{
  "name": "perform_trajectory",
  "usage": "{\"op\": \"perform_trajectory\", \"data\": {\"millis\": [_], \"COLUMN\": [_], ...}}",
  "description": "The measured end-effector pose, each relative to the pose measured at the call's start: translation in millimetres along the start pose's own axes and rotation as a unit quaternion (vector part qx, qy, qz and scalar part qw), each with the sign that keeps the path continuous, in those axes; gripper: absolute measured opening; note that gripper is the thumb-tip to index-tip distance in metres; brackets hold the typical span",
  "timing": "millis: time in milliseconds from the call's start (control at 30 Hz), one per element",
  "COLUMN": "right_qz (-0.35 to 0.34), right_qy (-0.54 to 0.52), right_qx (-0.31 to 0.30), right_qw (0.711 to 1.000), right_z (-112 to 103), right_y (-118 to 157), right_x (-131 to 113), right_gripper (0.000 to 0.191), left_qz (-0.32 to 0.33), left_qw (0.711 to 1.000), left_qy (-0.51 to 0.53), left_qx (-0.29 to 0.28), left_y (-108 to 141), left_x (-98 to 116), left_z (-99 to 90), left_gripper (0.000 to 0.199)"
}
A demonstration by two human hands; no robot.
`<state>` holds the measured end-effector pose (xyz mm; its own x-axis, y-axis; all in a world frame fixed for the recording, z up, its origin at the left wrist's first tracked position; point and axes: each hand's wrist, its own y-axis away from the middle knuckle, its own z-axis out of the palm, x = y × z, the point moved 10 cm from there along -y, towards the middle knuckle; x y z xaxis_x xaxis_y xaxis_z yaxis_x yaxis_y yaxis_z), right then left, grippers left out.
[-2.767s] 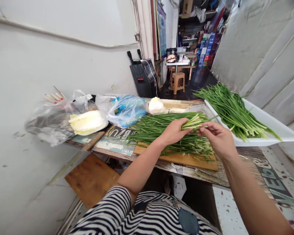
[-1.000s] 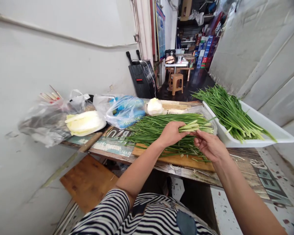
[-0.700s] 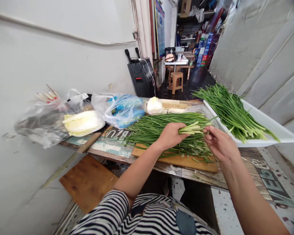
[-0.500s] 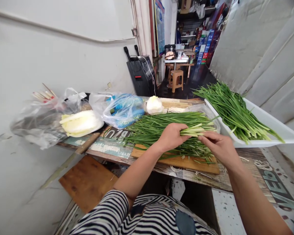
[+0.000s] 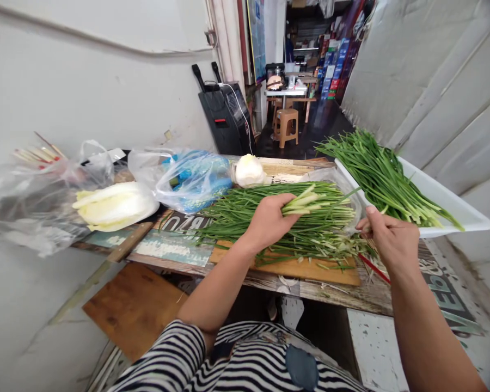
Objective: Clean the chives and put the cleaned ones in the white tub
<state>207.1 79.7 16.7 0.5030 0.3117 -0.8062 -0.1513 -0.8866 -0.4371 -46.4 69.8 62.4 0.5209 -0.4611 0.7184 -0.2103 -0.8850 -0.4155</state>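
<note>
My left hand (image 5: pixel 271 220) is closed around a small bunch of garlic chives (image 5: pixel 304 200), their pale cut ends pointing right. Beneath it a large heap of garlic chives (image 5: pixel 237 209) lies across a wooden cutting board (image 5: pixel 283 270). My right hand (image 5: pixel 390 234) hovers at the right end of the heap, next to the white tray. Its thumb and fingers are pinched together; what they hold, if anything, I cannot make out. A thin red strip (image 5: pixel 374 268) shows just below that hand.
A white tray (image 5: pixel 453 232) at the right bears more garlic chives (image 5: pixel 392 174). On the left lie a napa cabbage half (image 5: pixel 118 206) and plastic bags (image 5: pixel 196 179). A round white vegetable (image 5: pixel 249 171) stands behind the heap. A black wheeled speaker (image 5: pixel 226 117) leans beyond the table.
My right hand has left the bunch's ends and moved right, toward the tray. The bunch in my left hand has shifted slightly left and up. The red strip has come into view.
</note>
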Motion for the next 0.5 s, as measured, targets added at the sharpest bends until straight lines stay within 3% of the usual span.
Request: {"op": "perform_trajectory", "data": {"millis": [100, 200, 300, 367, 433, 500], "right_qz": [-0.108, -0.179, -0.217, -0.243, -0.259, -0.233], "right_qy": [0.198, 0.270, 0.306, 0.298, 0.257, 0.204], "right_qx": [-0.003, -0.041, -0.079, -0.085, -0.094, -0.087], "right_qw": [0.974, 0.945, 0.923, 0.919, 0.926, 0.947], "right_z": [1.0, 24.3, 41.2, 39.6, 32.5, 19.6], "right_y": [4.8, 12.3, 16.5, 18.6, 20.7, 18.2], "right_x": [-5.5, -7.7, -15.2, -30.2, -47.8, -58.6], "right_gripper": [0.037, 0.029, 0.027, 0.028, 0.027, 0.027], "left_qz": [0.012, 0.024, 0.023, 0.013, 0.006, 0.004], "left_qw": [0.998, 0.995, 0.997, 0.999, 0.999, 0.998], "left_qy": [-0.002, -0.032, -0.041, -0.041, -0.048, -0.055], "left_qx": [0.061, 0.087, 0.056, 0.020, -0.003, -0.010], "left_y": [0.0, 0.7, 1.4, 2.0, 2.1, 1.0], "left_x": [2.4, 9.7, 14.8, 14.5, 13.1, 11.8], "left_z": [-22.5, -33.0, -24.4, -12.2, -1.5, 4.4], "left_gripper": [0.016, 0.021, 0.027, 0.027, 0.018, 0.009]}}
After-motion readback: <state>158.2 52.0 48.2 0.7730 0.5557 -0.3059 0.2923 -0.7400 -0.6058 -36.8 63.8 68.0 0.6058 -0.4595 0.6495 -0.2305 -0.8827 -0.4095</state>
